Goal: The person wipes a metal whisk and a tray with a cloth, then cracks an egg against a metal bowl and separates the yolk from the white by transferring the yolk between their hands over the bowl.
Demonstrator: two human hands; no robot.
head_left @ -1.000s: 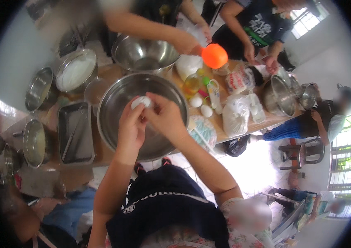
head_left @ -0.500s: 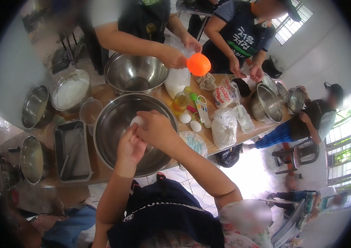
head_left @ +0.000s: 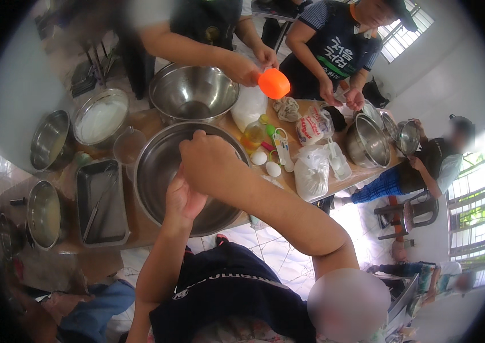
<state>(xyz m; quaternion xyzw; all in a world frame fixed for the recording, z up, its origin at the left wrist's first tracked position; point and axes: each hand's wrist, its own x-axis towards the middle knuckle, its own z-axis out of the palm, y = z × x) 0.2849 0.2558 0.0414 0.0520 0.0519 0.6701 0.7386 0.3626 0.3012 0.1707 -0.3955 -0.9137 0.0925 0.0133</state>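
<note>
Both my hands meet above a wide steel mixing bowl [head_left: 154, 166] at the near edge of the table. My right hand [head_left: 208, 160] is closed, its back turned up, and covers the fingertips of my left hand [head_left: 184, 200]. The left fingers curl up beneath it, partly hidden. A white egg showed between them a moment ago; now it is out of sight behind my right hand. Two more white eggs, one egg [head_left: 259, 158] and another egg [head_left: 273, 170], lie just right of the bowl. Beyond it stands a second steel bowl [head_left: 194, 94].
Across the table a person holds an orange cup [head_left: 274, 84]. On the left are a metal tray [head_left: 102, 188] with a thin tool inside, a clear jug [head_left: 130, 146] and several bowls. White measuring spoons [head_left: 283, 150], a yellow-liquid bottle [head_left: 251, 138] and a white bag [head_left: 312, 177] sit right.
My right hand has rolled over and risen slightly, its elbow swinging outward to the right. The egg seen between my fingers is now covered. The orange cup has tilted.
</note>
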